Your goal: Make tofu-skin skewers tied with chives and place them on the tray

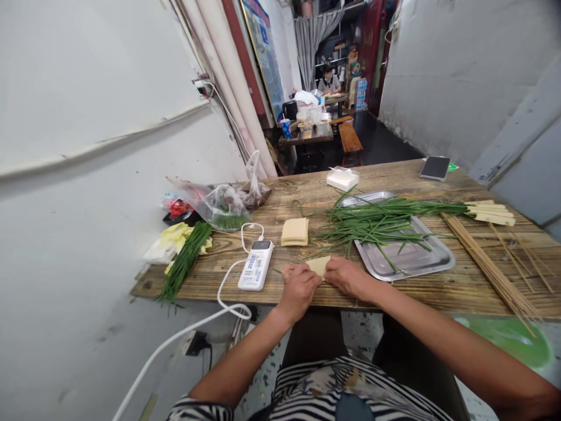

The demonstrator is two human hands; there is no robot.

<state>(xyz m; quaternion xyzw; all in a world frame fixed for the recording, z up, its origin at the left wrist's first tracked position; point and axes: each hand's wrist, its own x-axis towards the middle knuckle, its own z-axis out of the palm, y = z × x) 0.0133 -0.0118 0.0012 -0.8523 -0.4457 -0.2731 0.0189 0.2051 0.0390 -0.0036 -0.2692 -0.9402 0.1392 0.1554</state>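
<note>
At the table's near edge, my left hand (301, 286) and my right hand (348, 276) pinch the two sides of a pale yellow tofu sheet (319, 265). Thin green ends stick out beside my left fingers; what lies under the sheet is hidden. Just beyond is a square stack of the same tofu sheets (294, 232). Long garlic chives (372, 219) lie across a metal tray (432, 263) to the right of my hands. Their right ends meet several pale tofu rolls (489, 211) on sticks.
Bamboo skewers (486, 263) lie at right. A white power bank (256, 266) with a cable stands left, near a chive bundle (186, 260) and plastic bags (228, 202). A white box (342, 178) and a phone (435, 167) lie at the back. Another person (328, 82) sits far off.
</note>
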